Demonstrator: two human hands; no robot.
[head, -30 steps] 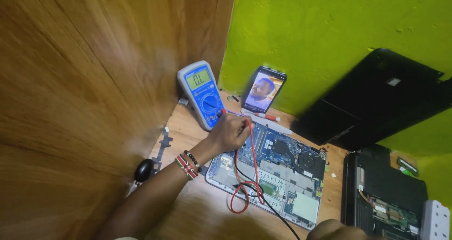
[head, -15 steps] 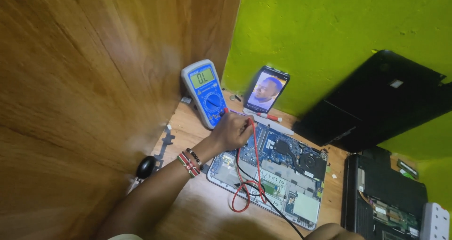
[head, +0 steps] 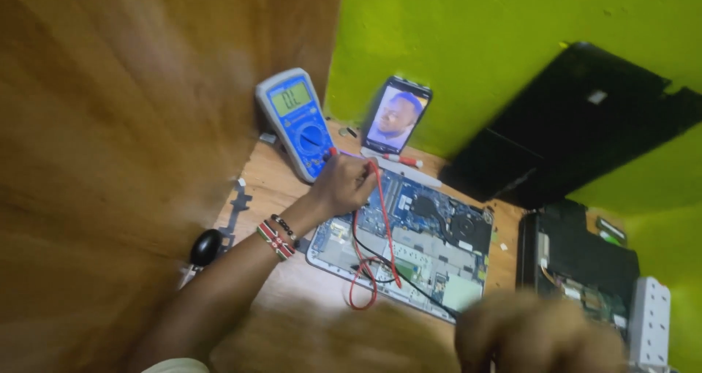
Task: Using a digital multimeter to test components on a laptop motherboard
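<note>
My left hand (head: 342, 186), with a beaded bracelet at the wrist, is closed on a red test probe at the far left corner of an opened laptop base (head: 409, 245) whose circuit board shows. Red and black test leads (head: 371, 269) loop from the hand over the board. A blue multimeter (head: 296, 121) leans against the wooden wall just beyond the hand. My right hand (head: 541, 333) is a blur at the bottom right, and its grip cannot be made out.
A phone (head: 397, 115) with a lit screen leans on the green wall. A black laptop lid (head: 578, 121) leans further right. A second opened device (head: 578, 260) and a white power strip (head: 649, 318) lie at the right. A black rubber bulb (head: 206, 246) and a metal bracket (head: 238, 201) lie by the wooden wall.
My right hand has risen into the bottom of the view, blurred by motion. My left hand stays on the red probe at the same corner of the board.
</note>
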